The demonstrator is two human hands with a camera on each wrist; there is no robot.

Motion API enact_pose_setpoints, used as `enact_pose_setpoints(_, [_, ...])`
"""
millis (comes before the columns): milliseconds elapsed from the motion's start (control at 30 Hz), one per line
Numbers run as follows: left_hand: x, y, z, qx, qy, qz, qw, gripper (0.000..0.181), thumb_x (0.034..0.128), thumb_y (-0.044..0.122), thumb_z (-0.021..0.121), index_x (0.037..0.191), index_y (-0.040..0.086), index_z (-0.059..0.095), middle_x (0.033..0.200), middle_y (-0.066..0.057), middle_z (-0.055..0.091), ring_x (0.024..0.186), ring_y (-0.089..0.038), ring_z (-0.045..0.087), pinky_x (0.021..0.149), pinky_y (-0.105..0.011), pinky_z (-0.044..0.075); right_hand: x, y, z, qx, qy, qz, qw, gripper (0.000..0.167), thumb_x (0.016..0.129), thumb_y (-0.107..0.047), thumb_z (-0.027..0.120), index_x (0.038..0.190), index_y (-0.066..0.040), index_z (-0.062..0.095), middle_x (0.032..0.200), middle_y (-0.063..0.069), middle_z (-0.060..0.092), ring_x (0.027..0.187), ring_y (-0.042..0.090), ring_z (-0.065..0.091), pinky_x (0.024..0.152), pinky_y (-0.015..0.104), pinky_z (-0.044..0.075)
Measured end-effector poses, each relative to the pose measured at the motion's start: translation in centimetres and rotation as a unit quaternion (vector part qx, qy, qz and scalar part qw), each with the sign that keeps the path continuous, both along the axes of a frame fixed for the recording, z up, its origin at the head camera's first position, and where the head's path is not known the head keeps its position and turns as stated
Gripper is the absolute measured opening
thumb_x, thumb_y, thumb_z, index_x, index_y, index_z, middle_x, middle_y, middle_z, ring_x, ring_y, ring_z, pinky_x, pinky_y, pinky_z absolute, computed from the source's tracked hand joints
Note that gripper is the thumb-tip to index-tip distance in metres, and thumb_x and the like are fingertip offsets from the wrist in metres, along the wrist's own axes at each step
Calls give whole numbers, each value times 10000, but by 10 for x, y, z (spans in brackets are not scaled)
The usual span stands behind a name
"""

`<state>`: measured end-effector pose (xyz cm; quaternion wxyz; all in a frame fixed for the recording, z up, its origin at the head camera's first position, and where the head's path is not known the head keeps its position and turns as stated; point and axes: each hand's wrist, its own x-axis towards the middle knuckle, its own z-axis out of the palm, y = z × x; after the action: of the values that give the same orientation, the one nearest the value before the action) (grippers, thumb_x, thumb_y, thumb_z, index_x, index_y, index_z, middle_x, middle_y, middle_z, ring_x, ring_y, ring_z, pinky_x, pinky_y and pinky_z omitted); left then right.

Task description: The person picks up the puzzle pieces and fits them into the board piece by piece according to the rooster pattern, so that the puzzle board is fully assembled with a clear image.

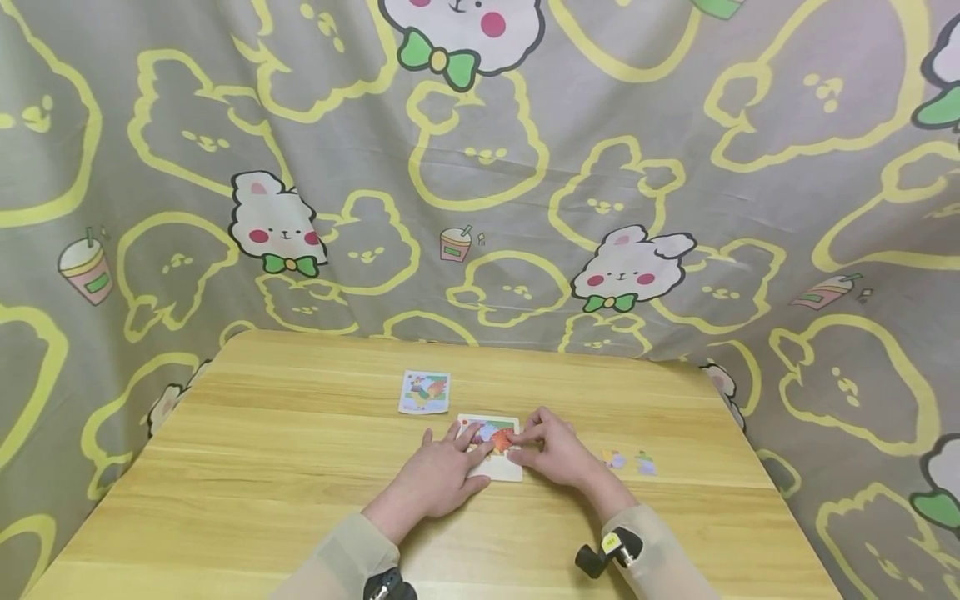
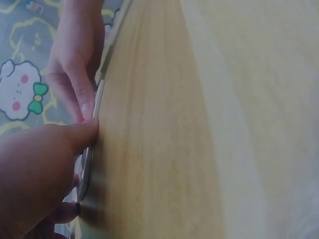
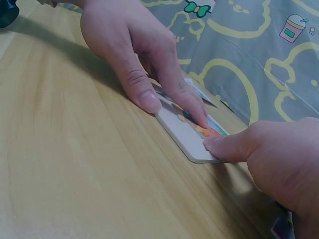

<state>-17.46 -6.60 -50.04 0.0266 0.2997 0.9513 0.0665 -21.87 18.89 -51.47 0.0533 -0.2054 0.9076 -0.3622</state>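
Puzzle (image 1: 505, 468) (incompl.) under L hand (image 1: 442, 473); R hand (image 1: 557, 450) touching.

A white board (image 3: 178, 133) lay on the wood-grained surface (image 3: 75, 154). The left hand (image 3: 134, 42) set its thumb at one end and a fingertip on the colourful picture (image 3: 205, 131); the right hand's (image 3: 274, 162) thumb touched the other end. Behind, a grey curtain (image 3: 224, 55) showed yellow outlines and a pink cup.
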Motion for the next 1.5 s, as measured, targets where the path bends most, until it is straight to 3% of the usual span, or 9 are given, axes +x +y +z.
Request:
enact_pose_setpoints(200, [-1,0,-1,-91,49,-42,9999,609,1081,556,508,1618,269,478,1676,-112,389,1487,-443,405,1059,-737,423,0,0,0,89,117,40,9999,289,920,-367,849,1148,-190,838,1042,-85,545,907,187,474,817,406,383])
enact_pose_setpoints(667, [2,3,6,-188,-204,-2,9996,590,1090,538,504,1623,289,467,1688,-138,355,1498,-462,373,1065,-735,419,4,-3,-4,-113,41,-217,9997,257,904,-370,862,1122,-234,843,1028,-87,530,956,217,443,845,427,351])
enact_pose_setpoints(867, [3,1,5,-50,-155,-66,9998,599,1094,534,499,1632,276,452,1692,-137,346,1503,-464,363,1073,-736,409,6,-3,-2,-125,22,-235,9996,266,907,-362,861,1132,-223,839,1037,-88,526,954,219,432,831,419,351])
enact_pose_setpoints(1200, [4,-20,2,363,-97,-235,9990,641,1103,482,513,1639,143,424,1708,-115,314,1540,-409,319,1167,-677,335,2,-1,-4,-49,82,-144,9999,287,909,-385,854,1149,-229,833,1045,-94,537,946,187,454,843,417,343])
enact_pose_setpoints(1500, [4,-43,0,422,-135,-222,9988,627,1111,460,507,1643,142,416,1698,-86,345,1539,-385,332,1168,-702,307,2,-1,-3,9,110,-100,9999,294,906,-369,860,1158,-221,830,1042,-86,538,932,177,464,869,430,337])
